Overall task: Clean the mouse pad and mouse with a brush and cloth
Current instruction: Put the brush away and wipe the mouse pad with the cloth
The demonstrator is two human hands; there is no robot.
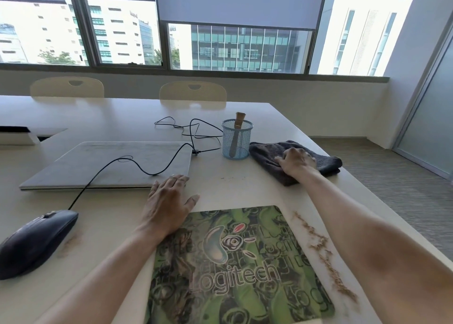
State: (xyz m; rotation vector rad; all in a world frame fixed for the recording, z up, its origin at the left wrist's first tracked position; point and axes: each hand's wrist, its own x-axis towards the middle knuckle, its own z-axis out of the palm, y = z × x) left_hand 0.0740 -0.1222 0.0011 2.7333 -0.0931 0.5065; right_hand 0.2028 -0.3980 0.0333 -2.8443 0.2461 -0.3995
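A green printed mouse pad [235, 269] lies on the table in front of me. My left hand [169, 201] rests flat, fingers spread, at the pad's upper left corner. My right hand [295, 160] lies palm-down on a folded dark grey cloth [326, 163] near the table's right edge; I cannot tell whether the fingers grip it. A dark wired mouse [34, 242] sits at the left. The brush [237, 132] stands in a blue mesh cup [236, 139] left of the cloth. Brown crumbs [326, 252] trail along the pad's right side.
A closed silver laptop [110, 164] lies behind my left hand, with the mouse cable [144, 169] looping over it. A brownish smudge [71, 241] marks the table beside the mouse. Two chairs [192, 91] stand at the far side. The table's right edge drops to carpet.
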